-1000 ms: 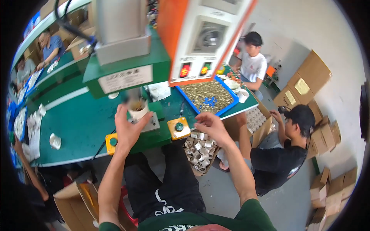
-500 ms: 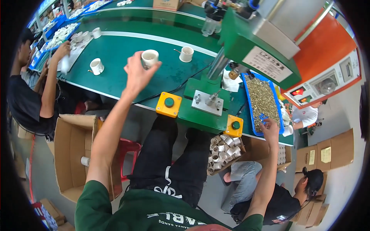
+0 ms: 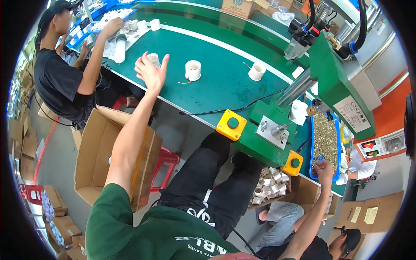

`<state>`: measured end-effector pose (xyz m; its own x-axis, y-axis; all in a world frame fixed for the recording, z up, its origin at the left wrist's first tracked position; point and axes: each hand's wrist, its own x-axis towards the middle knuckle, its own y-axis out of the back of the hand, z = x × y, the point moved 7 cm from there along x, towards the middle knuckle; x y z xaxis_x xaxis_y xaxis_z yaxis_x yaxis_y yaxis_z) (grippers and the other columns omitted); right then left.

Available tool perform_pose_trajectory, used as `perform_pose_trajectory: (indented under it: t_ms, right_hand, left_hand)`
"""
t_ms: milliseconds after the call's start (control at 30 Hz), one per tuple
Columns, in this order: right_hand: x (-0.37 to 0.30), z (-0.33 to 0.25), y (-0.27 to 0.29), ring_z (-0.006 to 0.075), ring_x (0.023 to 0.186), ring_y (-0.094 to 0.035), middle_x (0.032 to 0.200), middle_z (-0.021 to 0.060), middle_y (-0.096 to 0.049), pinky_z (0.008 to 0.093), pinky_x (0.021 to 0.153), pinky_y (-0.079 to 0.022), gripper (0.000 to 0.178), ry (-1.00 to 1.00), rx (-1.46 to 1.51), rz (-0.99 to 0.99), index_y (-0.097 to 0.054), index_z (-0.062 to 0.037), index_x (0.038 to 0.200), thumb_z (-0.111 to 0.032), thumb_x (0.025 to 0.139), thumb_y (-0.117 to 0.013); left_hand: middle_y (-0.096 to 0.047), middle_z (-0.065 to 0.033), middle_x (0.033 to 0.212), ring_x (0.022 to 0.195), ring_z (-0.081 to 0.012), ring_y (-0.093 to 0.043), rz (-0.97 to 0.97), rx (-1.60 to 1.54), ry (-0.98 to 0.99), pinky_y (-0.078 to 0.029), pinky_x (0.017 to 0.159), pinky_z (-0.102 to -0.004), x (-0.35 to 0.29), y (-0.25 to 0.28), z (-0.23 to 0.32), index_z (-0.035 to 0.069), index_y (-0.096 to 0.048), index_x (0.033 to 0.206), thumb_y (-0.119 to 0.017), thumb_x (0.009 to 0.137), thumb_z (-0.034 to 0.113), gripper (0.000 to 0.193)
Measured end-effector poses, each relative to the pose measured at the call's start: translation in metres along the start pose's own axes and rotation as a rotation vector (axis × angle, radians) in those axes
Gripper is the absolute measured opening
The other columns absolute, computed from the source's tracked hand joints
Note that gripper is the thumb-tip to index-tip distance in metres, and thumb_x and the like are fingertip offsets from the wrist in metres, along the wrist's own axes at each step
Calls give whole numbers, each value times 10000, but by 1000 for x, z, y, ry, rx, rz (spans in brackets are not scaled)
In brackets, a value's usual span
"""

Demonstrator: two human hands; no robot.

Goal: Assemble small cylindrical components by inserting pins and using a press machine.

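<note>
My left hand (image 3: 151,73), fingers spread, is over the green table beside a small white cup-shaped piece (image 3: 153,59); the hand partly hides the piece, and I see no grip on it. Standing to its right is another white cup-shaped piece (image 3: 193,69) with a thin wire at its base. A third white piece (image 3: 257,72), also with a wire, sits farther right. My right hand (image 3: 323,170) is at the near end of a blue tray (image 3: 313,149) full of small brass-coloured parts. Its fingertips are drawn together among them; whatever they hold is hidden.
A green press (image 3: 271,132) with a metal fixture stands between two yellow button boxes (image 3: 231,125). A black cable (image 3: 234,108) crosses the table. Below are an open carton (image 3: 93,160) and a box of white pieces (image 3: 271,186). Co-workers sit left and lower right.
My left hand has let go of the white piece, which now stands on the table, and has moved left to another. My right hand remains at the tray. The whole view has shifted.
</note>
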<state>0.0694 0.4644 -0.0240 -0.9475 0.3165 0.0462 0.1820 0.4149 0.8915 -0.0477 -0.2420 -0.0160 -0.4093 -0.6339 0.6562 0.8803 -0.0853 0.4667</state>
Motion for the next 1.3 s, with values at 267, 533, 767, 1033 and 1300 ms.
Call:
perform_pose_trajectory:
  t_ms: [267,533,767,1033,1300]
  right_hand:
    - [10,0,2,230,632,-641,690,143,-653,342,610,-494,213,62,61,208,-640,13,787,-195,785,-686]
    - [-1,-10,-5,138,607,-609,678,86,-647,279,604,-492,139,-10,270,412,-661,8,829,-125,797,-683]
    - [7,-18,-19,200,677,-661,749,139,-672,309,644,-509,140,82,325,440,-665,0,862,-128,805,-667]
    - [8,-18,-29,112,609,-504,678,55,-590,273,595,-446,81,157,210,403,-634,-3,852,-77,836,-663]
    - [5,-1,-17,96,671,-511,708,27,-586,252,625,-435,137,100,175,439,-616,7,850,-123,863,-660]
  left_hand:
    - [-423,-147,1237,1171,-324,-378,-91,-286,-478,-298,975,-459,-10,-6,136,101,-541,1177,-699,815,348,466]
    - [-470,-118,1274,1207,-307,-413,-295,131,-1014,-257,982,-531,-78,-37,199,126,-615,1091,-686,776,472,473]
    - [-519,-89,1213,1182,-276,-447,-382,118,-783,-226,1010,-539,-59,-20,106,162,-557,1212,-671,811,416,488]
    - [-573,-72,1066,1095,-265,-485,-401,22,-718,-264,975,-534,-26,0,78,105,-557,1167,-733,740,307,504]
    - [-487,-158,1221,1092,-333,-479,-456,-247,-727,-371,925,-449,-20,-22,64,72,-544,1177,-722,744,171,478]
